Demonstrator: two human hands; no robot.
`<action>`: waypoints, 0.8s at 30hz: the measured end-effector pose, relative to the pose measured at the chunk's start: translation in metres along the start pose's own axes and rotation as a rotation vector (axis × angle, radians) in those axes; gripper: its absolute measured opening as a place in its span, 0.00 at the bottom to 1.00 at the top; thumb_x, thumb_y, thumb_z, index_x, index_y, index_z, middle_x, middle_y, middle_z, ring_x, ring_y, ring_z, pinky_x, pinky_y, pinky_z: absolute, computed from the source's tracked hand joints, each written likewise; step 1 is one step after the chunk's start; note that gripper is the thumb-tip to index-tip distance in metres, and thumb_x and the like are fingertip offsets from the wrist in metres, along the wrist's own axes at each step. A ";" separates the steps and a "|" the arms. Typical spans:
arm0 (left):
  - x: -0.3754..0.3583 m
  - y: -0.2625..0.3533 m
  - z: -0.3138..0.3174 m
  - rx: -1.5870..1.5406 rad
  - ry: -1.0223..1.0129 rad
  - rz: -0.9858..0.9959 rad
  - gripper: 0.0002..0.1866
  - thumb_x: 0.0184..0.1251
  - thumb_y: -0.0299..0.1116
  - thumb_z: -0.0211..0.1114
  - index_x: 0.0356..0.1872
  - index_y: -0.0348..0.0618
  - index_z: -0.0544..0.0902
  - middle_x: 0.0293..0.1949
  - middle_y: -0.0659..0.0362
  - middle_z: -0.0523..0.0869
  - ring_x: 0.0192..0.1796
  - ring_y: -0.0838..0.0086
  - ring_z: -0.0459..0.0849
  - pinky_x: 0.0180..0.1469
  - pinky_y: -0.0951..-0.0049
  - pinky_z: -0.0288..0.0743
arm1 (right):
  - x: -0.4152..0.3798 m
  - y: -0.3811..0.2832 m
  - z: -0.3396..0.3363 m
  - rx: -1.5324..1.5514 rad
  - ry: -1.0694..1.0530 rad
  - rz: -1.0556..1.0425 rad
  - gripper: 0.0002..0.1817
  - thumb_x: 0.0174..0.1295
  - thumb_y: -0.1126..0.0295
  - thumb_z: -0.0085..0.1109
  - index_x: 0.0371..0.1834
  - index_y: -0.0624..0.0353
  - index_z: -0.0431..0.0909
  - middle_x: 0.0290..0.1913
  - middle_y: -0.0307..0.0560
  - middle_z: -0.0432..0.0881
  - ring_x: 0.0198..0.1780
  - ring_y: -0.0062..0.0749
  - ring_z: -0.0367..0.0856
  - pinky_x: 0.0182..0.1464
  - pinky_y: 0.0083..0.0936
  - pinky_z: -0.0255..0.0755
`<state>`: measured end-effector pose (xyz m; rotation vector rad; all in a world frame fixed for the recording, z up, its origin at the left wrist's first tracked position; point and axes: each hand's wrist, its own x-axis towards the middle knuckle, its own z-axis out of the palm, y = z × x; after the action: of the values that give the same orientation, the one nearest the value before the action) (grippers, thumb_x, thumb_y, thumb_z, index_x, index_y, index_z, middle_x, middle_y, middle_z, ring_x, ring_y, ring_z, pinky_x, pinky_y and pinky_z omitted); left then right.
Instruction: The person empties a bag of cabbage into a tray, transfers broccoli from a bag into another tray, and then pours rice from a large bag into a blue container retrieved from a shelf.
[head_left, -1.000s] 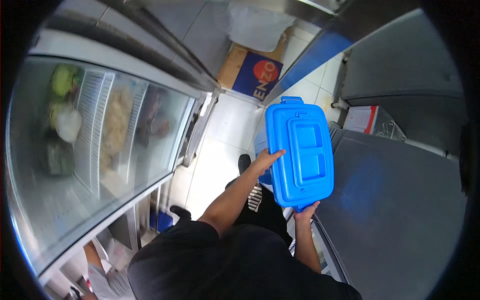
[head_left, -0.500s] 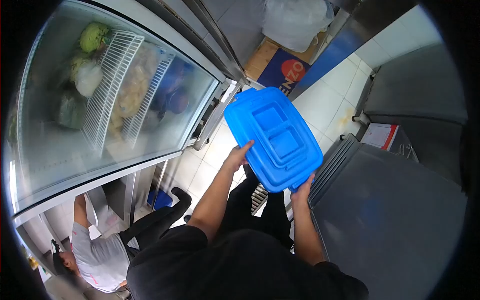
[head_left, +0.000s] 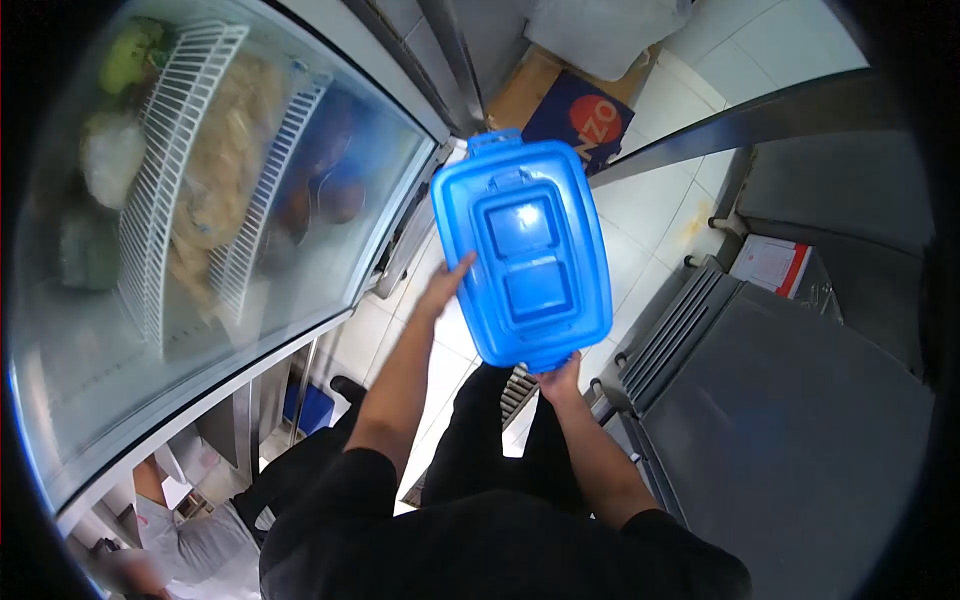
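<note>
A blue plastic storage box with its lid on (head_left: 528,258) is held up in front of my body, above the tiled floor. My left hand (head_left: 443,288) grips its left long side, with the thumb resting on the lid's edge. At the near end, my right hand (head_left: 560,378) is closed round the handle from below. The lid has two square recesses and covers whatever is inside. To the left of the box stands a glass-fronted fridge (head_left: 330,290) with its white wire shelves (head_left: 180,180) showing through the misty glass.
Bagged food (head_left: 225,170) and green produce (head_left: 130,55) sit in the fridge. A co-worker in a grey shirt (head_left: 205,545) is at lower left. Ahead stands a cardboard box (head_left: 575,115) below a white plastic bag (head_left: 600,35). A grey metal cabinet (head_left: 790,430) lines the right.
The blue box has turned to stand more upright in view and shifted slightly left, both hands still on it. The fridge fills more of the left side. The co-worker appears lower.
</note>
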<state>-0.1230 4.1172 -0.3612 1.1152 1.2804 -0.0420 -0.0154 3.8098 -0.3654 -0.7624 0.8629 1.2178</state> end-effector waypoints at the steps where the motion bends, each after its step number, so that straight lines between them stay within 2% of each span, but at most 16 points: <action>1: 0.002 0.015 -0.014 0.040 -0.051 -0.010 0.52 0.57 0.71 0.67 0.65 0.28 0.73 0.52 0.47 0.86 0.51 0.63 0.87 0.55 0.64 0.80 | 0.006 0.017 0.014 0.003 0.102 -0.015 0.30 0.74 0.40 0.34 0.65 0.46 0.72 0.58 0.45 0.81 0.56 0.41 0.81 0.55 0.42 0.79; 3: 0.009 0.046 -0.035 0.146 -0.094 0.000 0.51 0.57 0.72 0.65 0.62 0.28 0.76 0.50 0.43 0.87 0.52 0.59 0.87 0.55 0.63 0.80 | 0.017 0.030 0.031 0.020 0.124 -0.027 0.33 0.73 0.36 0.36 0.67 0.46 0.70 0.61 0.45 0.79 0.58 0.42 0.80 0.57 0.44 0.77; 6: 0.038 0.056 -0.040 0.375 0.114 0.022 0.52 0.57 0.73 0.65 0.61 0.24 0.75 0.50 0.40 0.87 0.52 0.54 0.87 0.54 0.61 0.80 | 0.029 0.048 0.034 -0.042 0.117 0.040 0.39 0.70 0.29 0.33 0.68 0.47 0.69 0.62 0.46 0.79 0.60 0.44 0.80 0.60 0.50 0.75; 8: 0.024 0.073 -0.033 0.291 0.214 0.037 0.53 0.55 0.73 0.66 0.56 0.21 0.76 0.49 0.37 0.86 0.51 0.52 0.88 0.54 0.61 0.80 | 0.029 0.056 0.046 -0.092 0.111 0.095 0.42 0.69 0.26 0.30 0.69 0.48 0.68 0.62 0.48 0.79 0.61 0.46 0.79 0.61 0.52 0.74; 9: 0.021 0.069 -0.031 0.250 0.253 0.039 0.53 0.54 0.73 0.67 0.55 0.20 0.77 0.48 0.36 0.86 0.51 0.52 0.88 0.53 0.61 0.80 | 0.026 0.058 0.049 -0.143 0.148 0.118 0.41 0.73 0.30 0.27 0.65 0.54 0.70 0.57 0.53 0.81 0.55 0.46 0.83 0.58 0.54 0.77; 12: 0.022 0.060 -0.031 0.217 0.323 0.023 0.51 0.53 0.73 0.68 0.51 0.22 0.78 0.45 0.37 0.87 0.48 0.53 0.88 0.51 0.60 0.81 | 0.012 0.051 0.040 -0.374 0.162 0.240 0.42 0.73 0.30 0.26 0.68 0.55 0.69 0.59 0.55 0.80 0.57 0.51 0.81 0.58 0.55 0.77; 13: 0.024 0.056 -0.030 0.225 0.331 0.014 0.50 0.52 0.73 0.68 0.50 0.24 0.79 0.44 0.37 0.87 0.47 0.54 0.89 0.50 0.60 0.81 | 0.019 0.042 0.021 -0.592 0.230 0.255 0.42 0.73 0.30 0.27 0.69 0.56 0.68 0.60 0.57 0.79 0.58 0.53 0.80 0.58 0.54 0.77; 14: 0.023 0.051 -0.029 0.210 0.326 0.014 0.49 0.52 0.73 0.68 0.49 0.25 0.79 0.43 0.38 0.87 0.45 0.54 0.89 0.49 0.60 0.81 | 0.021 0.028 0.007 -0.833 0.253 0.173 0.34 0.76 0.39 0.34 0.69 0.54 0.68 0.59 0.55 0.80 0.55 0.48 0.81 0.54 0.48 0.80; 15: 0.024 0.048 -0.030 0.191 0.323 0.016 0.48 0.52 0.73 0.69 0.48 0.26 0.79 0.41 0.39 0.87 0.44 0.55 0.89 0.48 0.61 0.81 | 0.015 0.009 -0.004 -0.977 0.293 0.020 0.24 0.76 0.50 0.44 0.65 0.53 0.71 0.53 0.49 0.81 0.50 0.42 0.81 0.49 0.39 0.81; 16: 0.026 0.045 -0.032 0.169 0.325 0.019 0.47 0.52 0.73 0.69 0.47 0.27 0.80 0.40 0.40 0.88 0.43 0.56 0.89 0.47 0.61 0.81 | 0.016 -0.012 -0.013 -0.879 0.415 -0.093 0.19 0.70 0.57 0.50 0.58 0.53 0.73 0.47 0.44 0.81 0.46 0.37 0.80 0.45 0.35 0.80; 18: 0.024 0.041 -0.034 0.162 0.320 0.026 0.45 0.53 0.72 0.69 0.46 0.30 0.79 0.38 0.43 0.88 0.41 0.58 0.88 0.45 0.62 0.81 | 0.024 -0.057 -0.016 -0.766 0.554 -0.350 0.22 0.70 0.52 0.50 0.59 0.54 0.71 0.53 0.47 0.77 0.51 0.40 0.79 0.49 0.44 0.77; 20: 0.015 0.043 -0.032 0.150 0.319 0.022 0.45 0.53 0.71 0.70 0.47 0.30 0.79 0.38 0.43 0.88 0.41 0.58 0.88 0.44 0.62 0.82 | 0.012 -0.091 0.027 -0.826 0.438 -0.311 0.36 0.73 0.42 0.45 0.75 0.55 0.60 0.71 0.54 0.67 0.67 0.50 0.71 0.58 0.51 0.73; 21: 0.010 0.044 -0.033 0.131 0.282 0.030 0.45 0.56 0.69 0.70 0.52 0.28 0.77 0.42 0.42 0.87 0.43 0.59 0.88 0.47 0.62 0.81 | 0.017 -0.096 0.041 -0.883 0.362 -0.290 0.42 0.72 0.35 0.44 0.78 0.54 0.57 0.71 0.54 0.69 0.66 0.50 0.73 0.60 0.52 0.72; 24: 0.004 0.019 -0.028 0.059 0.268 0.058 0.48 0.59 0.67 0.69 0.60 0.26 0.73 0.49 0.40 0.86 0.49 0.58 0.87 0.51 0.62 0.81 | -0.003 -0.088 0.110 -1.100 0.219 -0.204 0.43 0.71 0.36 0.47 0.75 0.62 0.61 0.66 0.57 0.75 0.63 0.45 0.77 0.61 0.44 0.72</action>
<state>-0.1307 4.1477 -0.3493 1.2385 1.4916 0.1177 0.0867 3.8868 -0.3067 -1.8370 0.1972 1.4027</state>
